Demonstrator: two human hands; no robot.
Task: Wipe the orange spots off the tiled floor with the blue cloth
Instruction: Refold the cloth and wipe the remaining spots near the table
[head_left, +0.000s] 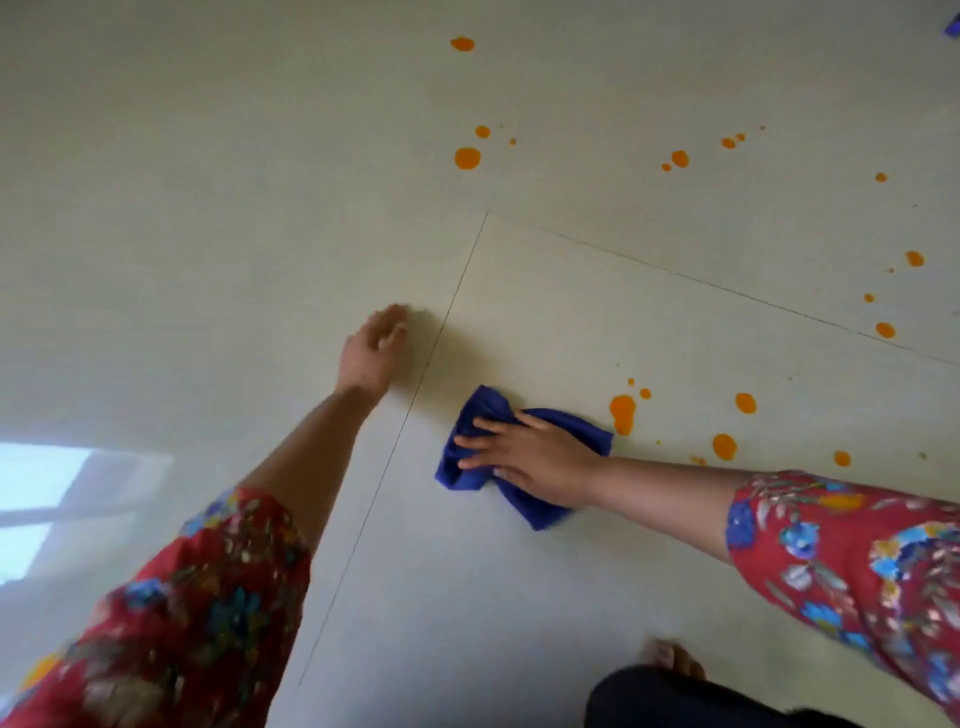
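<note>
The blue cloth (470, 470) lies bunched on the pale tiled floor (571, 597). My right hand (530, 454) presses flat on it, fingers spread and pointing left. Just right of the cloth is a long orange spot (622, 413), with several more orange spots (724, 446) further right. Other orange spots (467, 158) are scattered over the far tiles. My left hand (375, 348) hovers low over the floor, left of the cloth, fingers loosely apart and holding nothing.
My knee in dark trousers (675, 701) and a bare foot (670, 657) are at the bottom right. A bright window reflection (47, 499) lies on the floor at the left. A small blue object (953, 26) peeks in at the top right corner.
</note>
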